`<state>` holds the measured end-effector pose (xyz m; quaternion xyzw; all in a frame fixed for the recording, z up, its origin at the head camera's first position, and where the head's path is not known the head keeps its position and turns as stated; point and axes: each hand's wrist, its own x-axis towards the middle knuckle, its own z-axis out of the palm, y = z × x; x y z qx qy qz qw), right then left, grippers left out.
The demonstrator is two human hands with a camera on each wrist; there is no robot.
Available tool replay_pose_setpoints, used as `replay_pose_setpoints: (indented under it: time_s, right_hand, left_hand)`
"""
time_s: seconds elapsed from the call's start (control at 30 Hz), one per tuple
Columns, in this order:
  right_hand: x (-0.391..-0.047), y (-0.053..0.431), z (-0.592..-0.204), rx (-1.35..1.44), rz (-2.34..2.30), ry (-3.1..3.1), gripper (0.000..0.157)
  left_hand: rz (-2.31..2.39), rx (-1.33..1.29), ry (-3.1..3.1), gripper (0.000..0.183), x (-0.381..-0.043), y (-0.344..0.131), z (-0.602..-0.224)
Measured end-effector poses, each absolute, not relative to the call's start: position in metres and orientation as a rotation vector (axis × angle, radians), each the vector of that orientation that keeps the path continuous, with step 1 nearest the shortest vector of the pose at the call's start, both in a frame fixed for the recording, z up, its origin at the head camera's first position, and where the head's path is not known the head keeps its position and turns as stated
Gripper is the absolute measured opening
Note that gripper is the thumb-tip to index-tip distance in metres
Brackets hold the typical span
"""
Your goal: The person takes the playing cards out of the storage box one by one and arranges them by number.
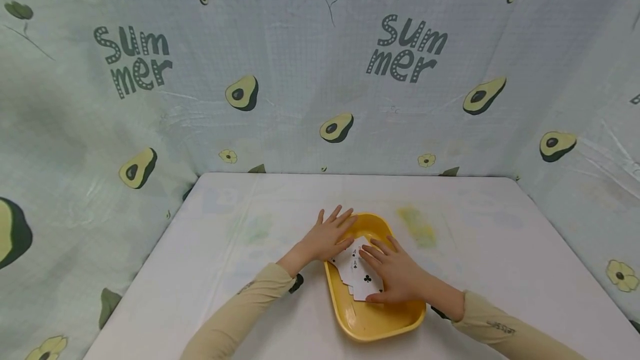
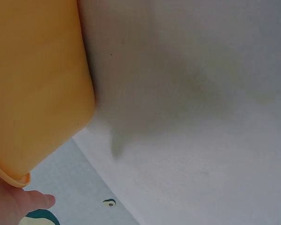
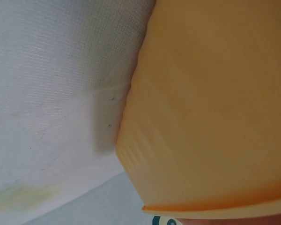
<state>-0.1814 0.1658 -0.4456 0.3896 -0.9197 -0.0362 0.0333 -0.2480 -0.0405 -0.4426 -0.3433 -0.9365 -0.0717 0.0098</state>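
A yellow plastic tray [image 1: 362, 329] stands on the white table, and playing cards [image 1: 364, 285] lie overlapped inside it. Face up among them are an ace and another card with club marks. Across the tray's left rim reaches my left hand [image 1: 327, 238], fingers straight and spread, its thumb over the upper edge of the cards. My right hand [image 1: 400, 274] comes over the right rim with its fingers extended above the cards, thumb near their lower edge. In both wrist views the tray's outer wall [image 2: 37, 84] looms close; the right wrist view shows its ribbed side [image 3: 201, 108].
The white table [image 1: 250, 226] spreads around the tray, with faint green and yellow stains [image 1: 420, 226] behind it. A cloth backdrop [image 1: 290, 60] printed with avocados and lettering rises behind the table and along both sides.
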Motion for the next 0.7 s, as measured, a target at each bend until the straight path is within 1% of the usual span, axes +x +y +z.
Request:
replay_pose_setpoints:
  time_s: [0.43, 0.7]
  right_hand:
    - [-0.19, 0.171, -0.456, 1.221, -0.174, -2.784, 0.088]
    - [-0.195, 0.172, -0.455, 1.22, -0.207, -2.808, 0.089]
  left_hand:
    - [-0.18, -1.068, -2.936, 0.053, -0.251, -0.039, -0.442]
    - [-0.164, -1.062, -2.938, 0.053, -0.254, -0.037, -0.443]
